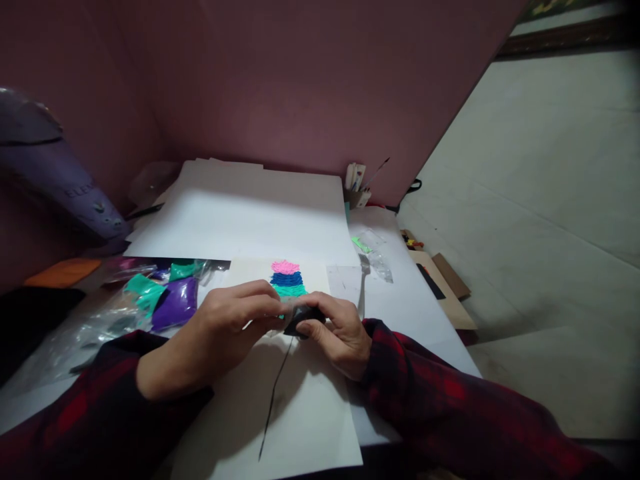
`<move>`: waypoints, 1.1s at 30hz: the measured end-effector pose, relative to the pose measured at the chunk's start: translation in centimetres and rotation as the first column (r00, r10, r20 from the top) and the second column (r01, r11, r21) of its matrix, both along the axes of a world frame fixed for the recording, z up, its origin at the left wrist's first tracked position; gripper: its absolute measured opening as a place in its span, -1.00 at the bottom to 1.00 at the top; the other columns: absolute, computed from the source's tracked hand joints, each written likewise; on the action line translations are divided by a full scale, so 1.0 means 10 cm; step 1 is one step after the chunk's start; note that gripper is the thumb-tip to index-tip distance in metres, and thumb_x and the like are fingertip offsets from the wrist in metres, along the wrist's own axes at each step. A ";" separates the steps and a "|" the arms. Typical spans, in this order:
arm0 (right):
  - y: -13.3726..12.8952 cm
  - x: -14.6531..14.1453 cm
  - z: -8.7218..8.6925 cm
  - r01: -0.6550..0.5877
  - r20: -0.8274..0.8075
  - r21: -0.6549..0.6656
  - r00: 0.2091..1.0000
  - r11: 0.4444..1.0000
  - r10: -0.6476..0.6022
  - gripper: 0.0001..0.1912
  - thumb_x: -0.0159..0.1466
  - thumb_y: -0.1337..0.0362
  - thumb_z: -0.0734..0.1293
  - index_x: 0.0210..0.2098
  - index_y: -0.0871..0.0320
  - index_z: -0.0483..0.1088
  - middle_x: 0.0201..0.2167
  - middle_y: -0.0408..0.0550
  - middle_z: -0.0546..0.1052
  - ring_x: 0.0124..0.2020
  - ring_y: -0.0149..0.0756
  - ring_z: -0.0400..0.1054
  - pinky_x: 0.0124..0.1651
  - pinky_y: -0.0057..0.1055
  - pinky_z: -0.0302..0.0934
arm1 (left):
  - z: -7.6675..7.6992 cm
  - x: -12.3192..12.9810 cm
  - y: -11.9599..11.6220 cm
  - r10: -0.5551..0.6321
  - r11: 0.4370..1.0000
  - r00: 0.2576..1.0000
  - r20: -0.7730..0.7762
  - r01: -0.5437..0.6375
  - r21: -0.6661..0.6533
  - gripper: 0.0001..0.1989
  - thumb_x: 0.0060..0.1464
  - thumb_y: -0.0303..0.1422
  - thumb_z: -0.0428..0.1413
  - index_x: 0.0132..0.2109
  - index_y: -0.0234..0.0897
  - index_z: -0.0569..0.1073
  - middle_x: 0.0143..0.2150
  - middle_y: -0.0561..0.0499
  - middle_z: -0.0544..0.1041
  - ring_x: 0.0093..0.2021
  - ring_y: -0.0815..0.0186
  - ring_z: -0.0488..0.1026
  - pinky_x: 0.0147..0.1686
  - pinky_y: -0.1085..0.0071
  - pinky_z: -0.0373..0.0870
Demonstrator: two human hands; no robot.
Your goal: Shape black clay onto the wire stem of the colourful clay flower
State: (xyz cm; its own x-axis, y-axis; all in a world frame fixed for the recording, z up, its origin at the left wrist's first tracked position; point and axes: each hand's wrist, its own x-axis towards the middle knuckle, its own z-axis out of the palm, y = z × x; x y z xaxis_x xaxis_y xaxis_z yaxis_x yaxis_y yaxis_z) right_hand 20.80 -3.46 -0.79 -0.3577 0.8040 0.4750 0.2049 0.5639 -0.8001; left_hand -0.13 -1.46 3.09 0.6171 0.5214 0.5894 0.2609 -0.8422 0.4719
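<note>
My right hand is closed around a small black packet above a white sheet. Beside it, my left hand pinches the clear plastic edge of the same packet between thumb and fingers. On the sheet just beyond the hands lie bands of textured pink, blue and turquoise material; the hands hide whatever lies lower. A thin black line runs down the sheet towards me from below the packet.
Plastic bags with a purple packet and turquoise pieces lie left. Large white sheets lie behind, a pen holder at the back right. A purple bottle-like container leans far left. Cardboard lies right, beyond the table edge.
</note>
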 end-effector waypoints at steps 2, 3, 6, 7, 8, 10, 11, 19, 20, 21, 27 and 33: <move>0.00 0.00 0.00 0.007 0.010 0.005 1.000 1.000 -0.007 -0.80 0.26 0.31 0.29 -0.12 0.16 0.42 -0.31 -0.04 0.53 -0.30 -0.32 0.39 -0.26 -0.32 0.30 | -0.01 0.00 -0.01 -0.007 1.000 1.000 0.003 0.007 0.029 -0.86 0.13 -0.63 0.07 -0.24 -0.41 0.51 -0.37 -0.05 0.48 -0.42 0.44 0.41 -0.47 0.56 0.33; 0.00 0.00 0.01 0.008 0.012 0.013 1.000 1.000 -0.008 -0.81 0.26 0.32 0.29 -0.13 0.16 0.42 -0.32 -0.05 0.52 -0.31 -0.33 0.38 -0.26 -0.33 0.30 | -0.02 0.00 -0.01 -0.007 0.999 1.000 0.002 0.007 0.038 -0.85 0.13 -0.64 0.07 -0.26 -0.41 0.50 -0.36 -0.05 0.47 -0.41 0.45 0.41 -0.47 0.57 0.33; 0.01 0.00 0.01 0.001 0.008 0.027 1.000 1.000 -0.001 -0.82 0.26 0.33 0.29 -0.13 0.16 0.41 -0.33 -0.06 0.52 -0.33 -0.35 0.38 -0.26 -0.34 0.29 | -0.02 0.01 -0.02 -0.005 1.000 1.000 -0.009 0.006 0.026 -0.85 0.14 -0.64 0.06 -0.26 -0.39 0.49 -0.35 -0.04 0.48 -0.39 0.45 0.42 -0.46 0.57 0.32; 0.01 -0.01 0.01 0.000 0.003 0.026 1.000 1.000 0.000 -0.82 0.26 0.33 0.28 -0.14 0.17 0.41 -0.33 -0.06 0.51 -0.33 -0.35 0.37 -0.26 -0.34 0.29 | -0.02 0.02 -0.02 -0.007 1.000 1.000 -0.008 0.007 0.012 -0.86 0.14 -0.63 0.07 -0.26 -0.38 0.48 -0.34 -0.04 0.48 -0.39 0.45 0.42 -0.44 0.56 0.33; 0.01 -0.01 0.01 0.002 -0.004 0.022 1.000 1.000 -0.002 -0.82 0.26 0.32 0.28 -0.14 0.17 0.41 -0.33 -0.05 0.51 -0.33 -0.35 0.37 -0.26 -0.34 0.28 | -0.01 0.03 -0.03 -0.001 1.000 1.000 -0.006 0.000 -0.004 -0.87 0.14 -0.62 0.07 -0.25 -0.38 0.47 -0.35 -0.03 0.49 -0.38 0.44 0.42 -0.43 0.54 0.34; 0.02 -0.01 0.01 0.002 -0.019 0.010 1.000 1.000 -0.002 -0.82 0.27 0.31 0.28 -0.14 0.18 0.41 -0.33 -0.04 0.51 -0.33 -0.34 0.37 -0.27 -0.34 0.28 | -0.01 0.04 -0.04 0.029 0.999 1.000 -0.006 -0.029 -0.025 -0.90 0.15 -0.60 0.08 -0.25 -0.37 0.45 -0.36 -0.02 0.50 -0.38 0.42 0.42 -0.41 0.51 0.35; 0.02 -0.01 0.00 0.002 -0.028 0.006 1.000 1.000 -0.002 -0.82 0.27 0.31 0.28 -0.14 0.18 0.41 -0.33 -0.04 0.51 -0.33 -0.34 0.37 -0.27 -0.34 0.28 | -0.01 0.05 -0.05 0.049 0.999 0.999 -0.004 -0.049 -0.017 -0.90 0.15 -0.59 0.08 -0.24 -0.37 0.45 -0.37 -0.01 0.50 -0.39 0.41 0.42 -0.41 0.50 0.36; -0.01 -0.02 0.01 0.047 -0.028 0.014 0.999 0.999 -0.046 -0.83 0.27 0.29 0.29 -0.16 0.16 0.43 -0.34 -0.04 0.51 -0.33 -0.33 0.37 -0.25 -0.29 0.30 | -0.06 0.07 -0.07 0.098 0.979 0.995 0.011 -0.099 0.177 -0.94 0.14 -0.58 0.10 -0.25 -0.40 0.45 -0.38 -0.07 0.52 -0.38 0.34 0.46 -0.40 0.43 0.41; -0.01 -0.02 0.01 0.051 -0.030 0.016 0.998 0.999 -0.050 -0.83 0.27 0.30 0.29 -0.15 0.16 0.43 -0.33 -0.05 0.51 -0.33 -0.33 0.37 -0.24 -0.29 0.31 | -0.06 0.07 -0.07 0.106 0.981 0.994 -0.001 -0.104 0.165 -0.93 0.15 -0.58 0.09 -0.27 -0.39 0.45 -0.39 -0.07 0.52 -0.39 0.34 0.46 -0.40 0.43 0.40; -0.01 -0.03 0.02 0.056 -0.032 0.016 0.998 0.998 -0.055 -0.84 0.27 0.31 0.29 -0.16 0.15 0.43 -0.33 -0.05 0.51 -0.33 -0.33 0.37 -0.23 -0.28 0.31 | -0.05 0.07 -0.08 0.108 0.983 0.994 -0.009 -0.105 0.151 -0.91 0.15 -0.59 0.07 -0.29 -0.38 0.45 -0.39 -0.06 0.52 -0.39 0.34 0.47 -0.40 0.43 0.41; -0.01 -0.04 0.03 0.063 -0.063 0.003 0.996 0.998 -0.063 -0.85 0.27 0.29 0.30 -0.18 0.15 0.43 -0.35 -0.06 0.52 -0.36 -0.34 0.38 -0.27 -0.29 0.33 | -0.05 0.05 -0.09 0.095 0.983 0.995 0.028 -0.098 0.154 -0.88 0.15 -0.58 0.08 -0.17 -0.38 0.46 -0.35 -0.07 0.53 -0.36 0.33 0.47 -0.39 0.42 0.43; -0.01 -0.03 0.01 0.075 -0.062 0.004 0.995 0.997 -0.074 -0.85 0.27 0.29 0.30 -0.17 0.16 0.43 -0.33 -0.04 0.53 -0.34 -0.33 0.39 -0.27 -0.29 0.33 | -0.05 0.06 -0.09 0.089 0.981 0.996 0.001 -0.088 0.173 -0.87 0.15 -0.63 0.05 -0.25 -0.40 0.46 -0.37 -0.09 0.52 -0.37 0.33 0.47 -0.41 0.43 0.41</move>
